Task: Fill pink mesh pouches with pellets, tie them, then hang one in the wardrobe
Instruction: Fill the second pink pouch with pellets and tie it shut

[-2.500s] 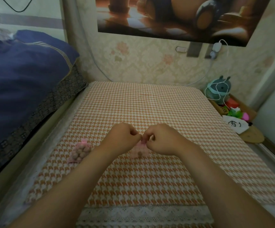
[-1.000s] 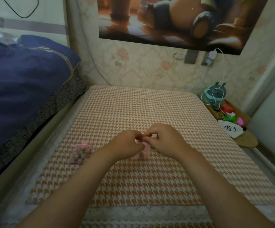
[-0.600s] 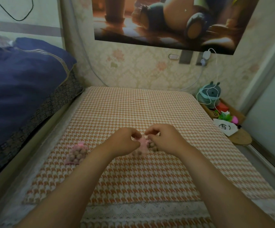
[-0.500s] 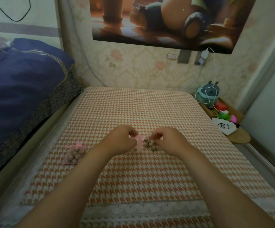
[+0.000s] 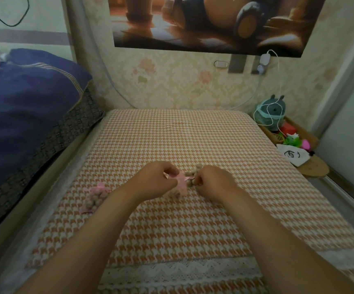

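Note:
A pink mesh pouch (image 5: 180,186) with brown pellets inside lies between my hands on the orange houndstooth cloth (image 5: 180,141). My left hand (image 5: 157,179) pinches one end of the pouch's pink drawstring, and my right hand (image 5: 213,181) pinches the other end, both strings pulled sideways. A small heap of loose brown pellets (image 5: 193,174) lies just behind the pouch, by my right fingers. A second pink pouch (image 5: 94,197), full of pellets and tied with a bow, lies to the left on the cloth.
A dark blue quilt (image 5: 23,111) is piled on the bed at the left. At the right, a low wooden shelf (image 5: 312,166) holds a teal toy (image 5: 271,110), a white cloth bag (image 5: 292,154) and small coloured items. A papered wall with a poster stands behind.
My hands have moved apart, pulling the drawstring ends sideways. The loose pellets behind the pouch have come into sight. The view has dropped a little.

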The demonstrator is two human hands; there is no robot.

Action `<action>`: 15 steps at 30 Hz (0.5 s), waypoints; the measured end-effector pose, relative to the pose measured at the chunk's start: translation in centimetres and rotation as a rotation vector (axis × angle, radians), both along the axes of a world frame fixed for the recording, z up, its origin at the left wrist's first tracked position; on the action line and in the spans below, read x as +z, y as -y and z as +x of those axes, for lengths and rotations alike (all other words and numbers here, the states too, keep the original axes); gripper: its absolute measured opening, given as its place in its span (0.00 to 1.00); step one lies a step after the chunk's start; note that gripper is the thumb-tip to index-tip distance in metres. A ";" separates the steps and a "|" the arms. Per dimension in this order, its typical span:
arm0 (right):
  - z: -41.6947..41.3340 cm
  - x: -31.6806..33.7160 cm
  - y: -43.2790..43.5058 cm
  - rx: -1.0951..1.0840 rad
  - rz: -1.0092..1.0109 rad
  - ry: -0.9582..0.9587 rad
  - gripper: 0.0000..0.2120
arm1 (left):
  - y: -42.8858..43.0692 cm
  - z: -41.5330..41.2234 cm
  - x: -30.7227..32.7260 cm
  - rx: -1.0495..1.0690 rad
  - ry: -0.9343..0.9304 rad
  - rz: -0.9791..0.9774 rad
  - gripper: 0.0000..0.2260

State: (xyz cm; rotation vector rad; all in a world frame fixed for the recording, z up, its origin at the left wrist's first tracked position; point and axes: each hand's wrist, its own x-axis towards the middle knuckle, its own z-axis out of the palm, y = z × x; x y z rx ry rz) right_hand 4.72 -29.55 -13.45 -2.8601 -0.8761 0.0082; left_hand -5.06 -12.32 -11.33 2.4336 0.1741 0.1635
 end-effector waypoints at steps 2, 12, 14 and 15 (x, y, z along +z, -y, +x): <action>0.3 0.2 -0.1 -0.004 0.055 -0.007 0.06 | -0.3 -0.2 0.0 -0.008 -0.007 -0.022 0.12; -1.8 3.9 -1.3 0.148 0.713 -0.261 0.05 | -0.8 -0.2 -0.3 -0.031 -0.025 -0.025 0.13; -2.4 4.1 -1.6 0.199 0.635 -0.222 0.04 | -0.6 -0.2 -0.2 -0.021 -0.021 -0.022 0.09; -2.6 4.0 -1.8 0.221 0.573 -0.188 0.04 | -0.6 -0.2 -0.2 -0.024 -0.022 -0.023 0.09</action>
